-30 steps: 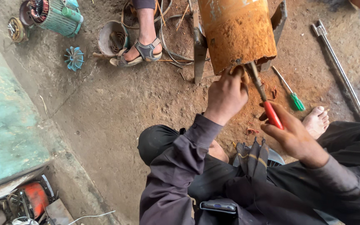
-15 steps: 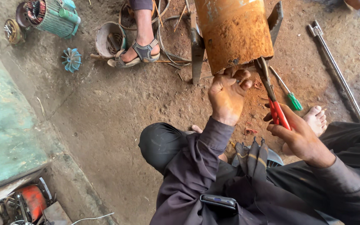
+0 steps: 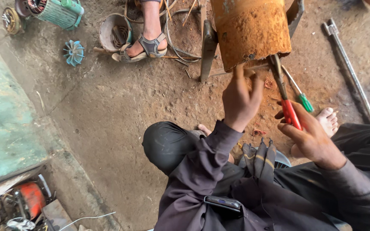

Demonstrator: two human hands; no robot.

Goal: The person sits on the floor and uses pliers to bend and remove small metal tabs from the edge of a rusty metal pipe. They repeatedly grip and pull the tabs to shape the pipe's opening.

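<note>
Rusty orange metal cylinder standing on the dirt ahead of you, your left hand with fingers curled at its lower rim, your right hand closed round a red-handled screwdriver whose tip meets that rim, green-handled screwdriver lying just right of it

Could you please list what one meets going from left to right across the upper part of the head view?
Green finned motor housing → small teal fan impeller → sandalled foot of another person → rusty orange metal cylinder → green-handled screwdriver on the ground → long grey metal bar.
</note>
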